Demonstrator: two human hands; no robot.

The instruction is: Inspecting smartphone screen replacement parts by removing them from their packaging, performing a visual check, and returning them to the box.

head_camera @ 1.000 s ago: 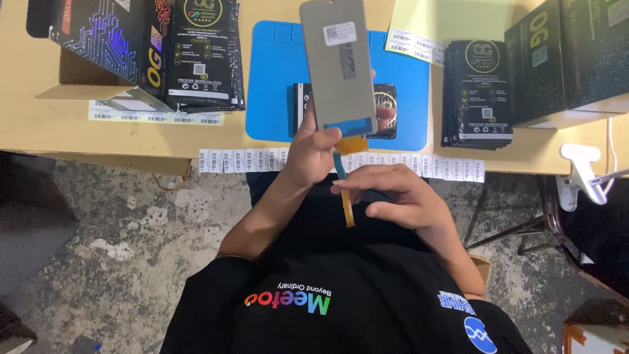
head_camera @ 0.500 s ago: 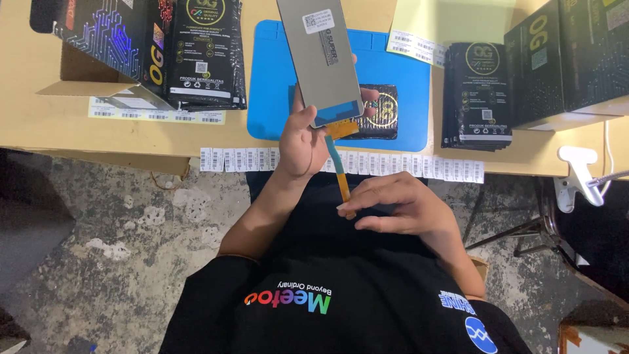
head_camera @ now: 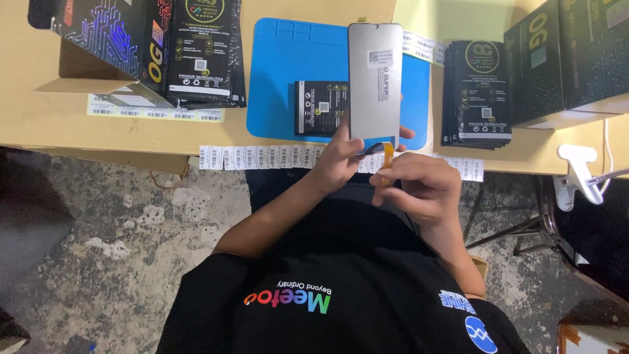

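Screen panel now more upright.

Single head view — looks steeply down, close over desk edge.

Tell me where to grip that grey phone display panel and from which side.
Probably by the long side edges near the bottom of the display panel, coming from below. It stands upright over the blue mat; the left hand already grips its lower end. Keep off the orange flex cable at the bottom, pinched by the right hand.
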